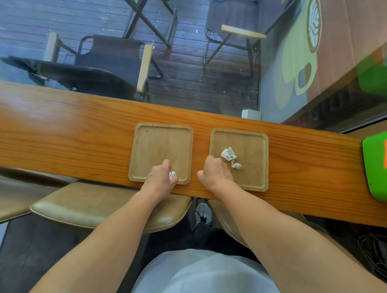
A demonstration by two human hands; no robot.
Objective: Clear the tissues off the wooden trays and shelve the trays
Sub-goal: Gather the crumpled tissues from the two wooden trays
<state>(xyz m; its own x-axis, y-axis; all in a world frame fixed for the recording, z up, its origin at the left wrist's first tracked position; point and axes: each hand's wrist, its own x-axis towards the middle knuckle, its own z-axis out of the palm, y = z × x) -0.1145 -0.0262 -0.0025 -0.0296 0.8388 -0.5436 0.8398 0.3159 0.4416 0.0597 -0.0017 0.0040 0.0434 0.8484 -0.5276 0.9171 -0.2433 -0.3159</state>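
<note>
Two square wooden trays lie side by side on a long wooden counter [60, 123]. On the left tray [158, 144] my left hand [161, 177] is closed around a small white tissue [172, 175] at the near edge. The right tray [249, 147] carries a crumpled white tissue [230, 156] near its middle. My right hand [215, 171] rests over that tray's near left corner, fingers curled, just left of the tissue and touching or nearly touching it.
Padded tan stools [96, 205] stand under the counter in front of me. A green power-bank station [386, 167] sits on the counter at the right. Beyond a window are folding chairs [104, 61] on dark decking.
</note>
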